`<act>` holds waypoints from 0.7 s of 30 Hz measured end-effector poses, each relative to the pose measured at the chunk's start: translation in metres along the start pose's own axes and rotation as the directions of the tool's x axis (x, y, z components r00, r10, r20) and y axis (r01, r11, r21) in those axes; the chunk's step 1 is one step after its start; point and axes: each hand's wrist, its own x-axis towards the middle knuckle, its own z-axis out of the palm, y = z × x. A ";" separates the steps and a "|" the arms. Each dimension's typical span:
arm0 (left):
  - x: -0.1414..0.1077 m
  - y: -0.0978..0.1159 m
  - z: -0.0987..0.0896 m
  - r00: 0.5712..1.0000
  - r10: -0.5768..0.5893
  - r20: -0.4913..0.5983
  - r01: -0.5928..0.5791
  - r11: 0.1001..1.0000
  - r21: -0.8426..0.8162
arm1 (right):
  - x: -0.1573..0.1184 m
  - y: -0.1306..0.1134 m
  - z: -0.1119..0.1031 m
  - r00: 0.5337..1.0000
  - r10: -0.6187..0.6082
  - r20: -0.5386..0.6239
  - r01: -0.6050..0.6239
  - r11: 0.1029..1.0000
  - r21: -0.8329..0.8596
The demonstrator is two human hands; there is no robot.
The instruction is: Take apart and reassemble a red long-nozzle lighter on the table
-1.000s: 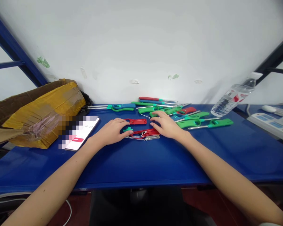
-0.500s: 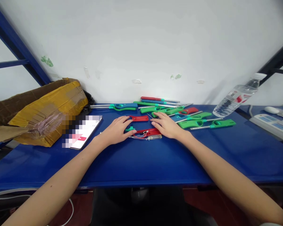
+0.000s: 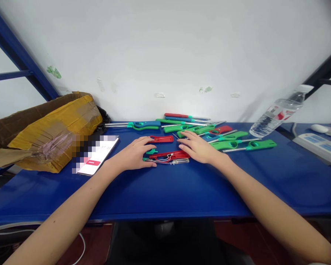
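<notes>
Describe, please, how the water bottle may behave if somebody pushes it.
The bottle is tall and narrow, so a push near its white cap would probably tip it. Liquid in its lower part likely steadies the base. A low push may slide it, as the blue tabletop looks smooth and shiny.

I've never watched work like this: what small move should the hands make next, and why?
Perhaps the left hand should lightly pinch the small green piece: it lies between the farther red half and the wired red half, close to that hand's parted thumb and fingers.
</notes>
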 end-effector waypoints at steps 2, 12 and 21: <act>0.000 -0.001 -0.001 1.000 0.010 -0.014 -0.010 1.000 -0.001 | -0.001 -0.005 -0.003 0.999 -0.036 -0.014 0.036 0.999 0.025; 0.000 0.006 -0.008 0.998 0.051 -0.047 -0.051 0.999 -0.014 | -0.005 -0.027 -0.001 0.961 -0.270 -0.064 0.277 0.945 0.176; -0.001 0.012 -0.006 0.992 0.113 -0.064 -0.117 0.991 -0.061 | 0.000 -0.037 0.009 0.969 -0.184 -0.163 0.219 0.948 0.230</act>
